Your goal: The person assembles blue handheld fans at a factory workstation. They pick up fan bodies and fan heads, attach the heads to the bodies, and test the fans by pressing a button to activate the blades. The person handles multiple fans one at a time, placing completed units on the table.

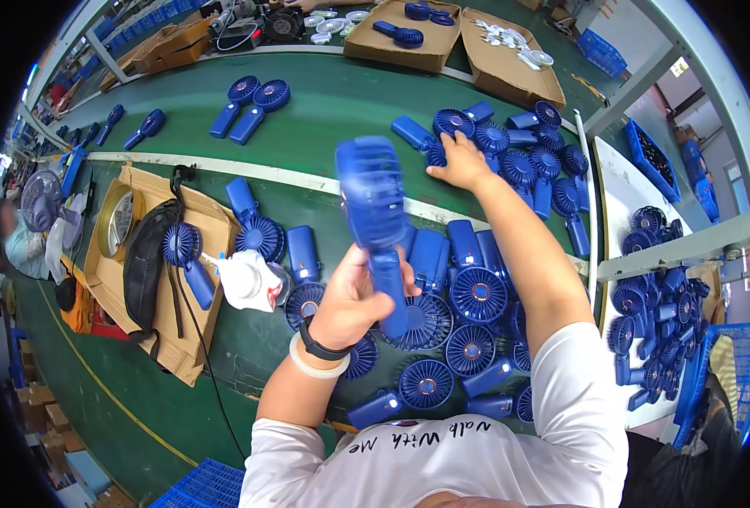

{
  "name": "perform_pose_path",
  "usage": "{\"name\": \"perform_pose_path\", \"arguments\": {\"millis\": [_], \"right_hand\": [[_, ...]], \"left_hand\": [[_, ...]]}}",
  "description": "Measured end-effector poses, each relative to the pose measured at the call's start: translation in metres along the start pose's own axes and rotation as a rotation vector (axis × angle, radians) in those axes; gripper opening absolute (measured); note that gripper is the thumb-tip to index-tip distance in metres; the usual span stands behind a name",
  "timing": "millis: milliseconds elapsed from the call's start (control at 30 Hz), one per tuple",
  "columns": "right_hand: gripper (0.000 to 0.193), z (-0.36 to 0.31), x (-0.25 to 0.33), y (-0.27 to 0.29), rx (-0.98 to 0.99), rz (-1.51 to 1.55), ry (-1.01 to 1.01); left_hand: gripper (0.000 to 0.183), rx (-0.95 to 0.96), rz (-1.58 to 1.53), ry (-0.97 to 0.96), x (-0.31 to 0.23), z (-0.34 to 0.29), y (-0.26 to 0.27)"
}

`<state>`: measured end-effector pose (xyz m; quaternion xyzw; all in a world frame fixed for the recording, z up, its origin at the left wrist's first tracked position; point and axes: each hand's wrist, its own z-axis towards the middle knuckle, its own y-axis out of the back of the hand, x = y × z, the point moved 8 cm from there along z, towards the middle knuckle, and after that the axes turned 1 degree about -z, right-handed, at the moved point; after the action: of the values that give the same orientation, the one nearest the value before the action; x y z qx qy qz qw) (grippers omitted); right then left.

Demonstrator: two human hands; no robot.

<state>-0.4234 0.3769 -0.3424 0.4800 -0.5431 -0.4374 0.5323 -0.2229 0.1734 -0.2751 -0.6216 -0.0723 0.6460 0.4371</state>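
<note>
My left hand [351, 303], with a black band and a pale bracelet at its wrist, is wrapped round the handle of a blue handheld fan [373, 190]. This fan stands upright, its caged head smeared by motion. My right hand [461, 161] reaches far out to a cluster of blue handheld fans [519, 167] on the green conveyor belt. Its fingers are spread and rest on or just over the fans at the cluster's left side; exact contact is hard to tell. Below my hands, more blue fans [480, 293] lie close together on the near bench.
A white bottle-like object [250, 281] stands left of the near fans, beside a cardboard tray [112, 269] holding a black pouch [152, 267]. Two fans [256, 106] lie farther up the belt. A metal frame post [688, 243] crosses at right, near another fan pile [646, 326].
</note>
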Motion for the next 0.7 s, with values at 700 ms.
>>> {"name": "perform_pose_path", "arguments": {"millis": [700], "right_hand": [[0.051,-0.026,0.048,-0.051,0.091,-0.123,0.155]], "left_hand": [[0.046,-0.17,0.107,-0.085,0.005,0.009,0.008]]}}
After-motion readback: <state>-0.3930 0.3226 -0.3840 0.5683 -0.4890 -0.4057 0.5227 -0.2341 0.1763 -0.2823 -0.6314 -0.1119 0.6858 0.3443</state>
